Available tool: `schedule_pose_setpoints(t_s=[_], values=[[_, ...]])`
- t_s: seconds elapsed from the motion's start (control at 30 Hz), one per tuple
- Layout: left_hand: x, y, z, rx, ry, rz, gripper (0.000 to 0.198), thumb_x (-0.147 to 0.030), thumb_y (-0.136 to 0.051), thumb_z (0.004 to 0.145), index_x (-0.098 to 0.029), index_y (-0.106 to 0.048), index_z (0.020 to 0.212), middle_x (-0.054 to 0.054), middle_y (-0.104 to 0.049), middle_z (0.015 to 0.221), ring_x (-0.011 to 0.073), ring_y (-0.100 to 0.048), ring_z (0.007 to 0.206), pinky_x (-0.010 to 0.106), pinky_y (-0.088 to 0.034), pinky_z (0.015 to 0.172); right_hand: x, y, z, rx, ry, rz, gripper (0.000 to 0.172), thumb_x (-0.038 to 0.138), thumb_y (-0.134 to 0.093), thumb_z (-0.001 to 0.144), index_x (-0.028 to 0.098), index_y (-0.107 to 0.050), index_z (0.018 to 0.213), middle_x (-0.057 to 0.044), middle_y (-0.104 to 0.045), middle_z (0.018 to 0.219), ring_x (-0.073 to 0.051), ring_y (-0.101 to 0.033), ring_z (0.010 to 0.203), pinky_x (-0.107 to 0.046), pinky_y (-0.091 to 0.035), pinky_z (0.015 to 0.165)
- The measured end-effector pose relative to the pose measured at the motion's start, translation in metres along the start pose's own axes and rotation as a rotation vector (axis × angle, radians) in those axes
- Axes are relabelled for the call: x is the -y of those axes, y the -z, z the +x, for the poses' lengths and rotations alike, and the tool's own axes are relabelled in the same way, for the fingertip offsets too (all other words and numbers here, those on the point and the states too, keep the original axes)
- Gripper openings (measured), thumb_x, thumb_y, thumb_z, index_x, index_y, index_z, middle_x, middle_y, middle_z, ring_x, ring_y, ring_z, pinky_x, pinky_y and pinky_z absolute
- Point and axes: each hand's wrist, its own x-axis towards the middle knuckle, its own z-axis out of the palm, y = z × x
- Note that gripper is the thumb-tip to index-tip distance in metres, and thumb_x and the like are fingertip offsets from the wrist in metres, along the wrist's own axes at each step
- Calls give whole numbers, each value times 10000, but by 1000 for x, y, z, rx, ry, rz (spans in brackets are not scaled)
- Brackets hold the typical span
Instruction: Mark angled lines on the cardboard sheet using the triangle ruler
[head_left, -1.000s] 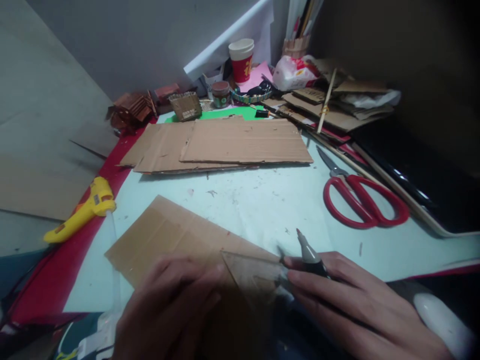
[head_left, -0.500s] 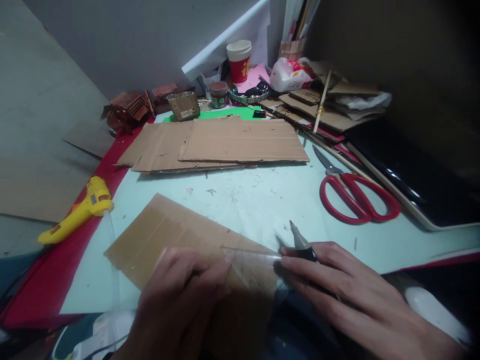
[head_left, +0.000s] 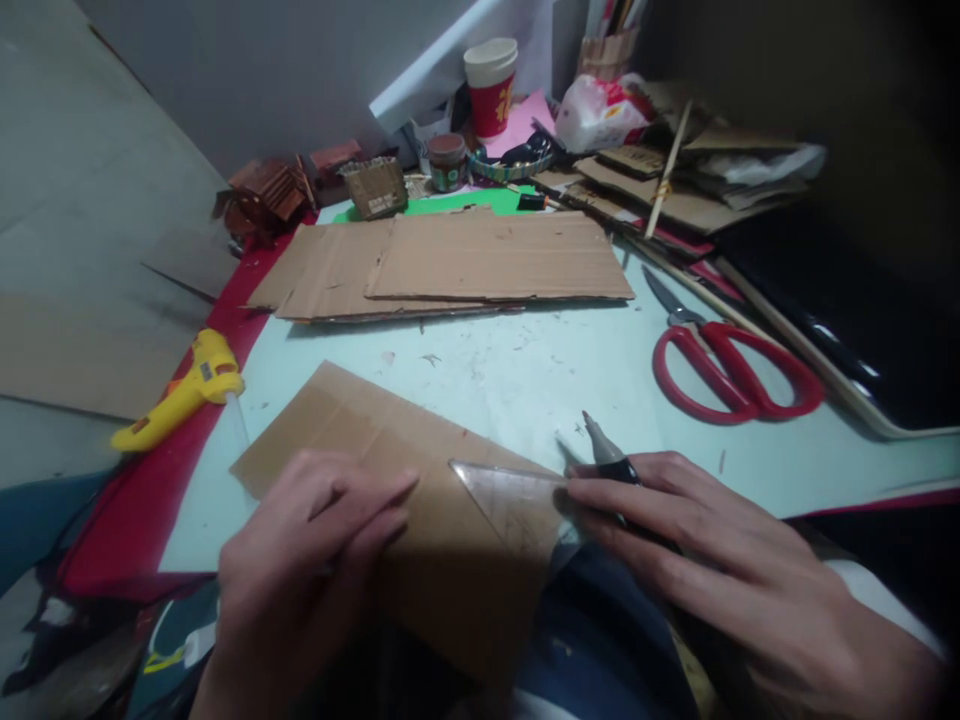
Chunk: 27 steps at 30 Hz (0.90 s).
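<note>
While pale-blue-topped desk [head_left: 517,370] fronts grey wall [head_left: 262,70], closed right grip [head_left: 712,550] has one grey-black marker [head_left: 602,442], one clear plastic triangle [head_left: 510,500] over one tan cardboard sheet [head_left: 375,425]; left grip [head_left: 300,560] bunched at sheet, can't tell if holding.

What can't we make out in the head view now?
Head view: rear of the pen, covered by the right hand.
Head view: right end of the clear triangle, also behind the right hand.
Head view: any fine markings on the triangle, too blurred.
Head view: whether the left hand touches the cardboard sheet; its own underside is hidden.
Head view: jar label, too small.
Head view: contents of the holder, cut off by the top edge.
</note>
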Motion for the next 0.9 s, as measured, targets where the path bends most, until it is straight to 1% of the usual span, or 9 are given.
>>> schedule_pose_setpoints(t_s=[0.17, 0.23, 0.33, 0.5, 0.6, 0.67, 0.73, 0.8, 0.9], values=[[1, 1, -7, -73, 12, 72, 315, -35, -590, 908, -242, -692, 1122, 5, -634, 888, 172, -566, 869, 378, -456, 764, 1, 0, -2, 39, 1, 24, 291, 84, -368, 1043, 82, -627, 1176, -143, -588, 1372, -249, -516, 1146, -414, -432, 968], [1, -1, -10, -109, 1, 83, 336, -14, -608, 890, -240, -691, 1124, 2, -631, 885, 169, -565, 861, 382, -459, 762, 1, -1, -2, 17, 17, 33, 285, 65, -377, 1033, 56, -634, 1158, -168, -594, 1354, -263, -520, 1119, -432, -449, 926], [3, -2, -15, -163, -11, 109, 357, 0, -644, 862, -248, -696, 1114, -4, -632, 874, 166, -568, 849, 378, -465, 746, 1, -5, -3, -24, 33, 25, 241, 23, -461, 992, 38, -653, 1135, -187, -625, 1308, -277, -551, 1098, -449, -475, 887], [7, 0, -26, -219, 34, 193, 365, -18, -648, 874, -277, -690, 1128, -4, -631, 885, 165, -567, 849, 370, -454, 729, 3, -13, -5, -101, -11, -12, 259, -8, -572, 928, 97, -664, 1146, -167, -658, 1280, -282, -618, 1074, -466, -514, 862], [7, -1, -31, -256, 25, 193, 387, 0, -644, 867, -273, -677, 1139, 0, -634, 879, 167, -562, 830, 378, -455, 732, 3, -15, -5, -123, 15, -17, 227, 1, -570, 925, 89, -669, 1109, -177, -659, 1260, -294, -618, 1054, -470, -517, 840], [6, -3, -34, -249, 6, 176, 387, 20, -645, 853, -256, -674, 1123, 4, -642, 869, 172, -572, 826, 387, -468, 743, 3, -14, -5, -115, 37, -24, 228, -9, -590, 906, 73, -671, 1103, -184, -659, 1250, -294, -625, 1029, -468, -519, 830], [4, -5, -37, -223, -13, 168, 362, 17, -644, 846, -239, -675, 1101, 11, -642, 872, 179, -577, 835, 387, -477, 754, 2, -14, -4, -116, 23, -32, 267, -29, -633, 865, 85, -679, 1103, -170, -668, 1239, -282, -638, 994, -448, -530, 811], [3, -6, -41, -190, -18, 181, 336, -6, -640, 851, -231, -674, 1098, 18, -635, 890, 187, -577, 858, 383, -479, 777, 2, -15, -3, -138, 15, -39, 301, -43, -668, 827, 104, -691, 1088, -151, -683, 1215, -266, -649, 955, -421, -540, 774], [5, -5, -48, -125, -33, 230, 319, -60, -644, 860, -222, -660, 1134, 31, -616, 926, 198, -572, 893, 378, -473, 817, 3, -17, -1, -173, 19, -44, 278, -40, -680, 818, 106, -701, 1053, -145, -699, 1176, -248, -660, 909, -407, -542, 745]])
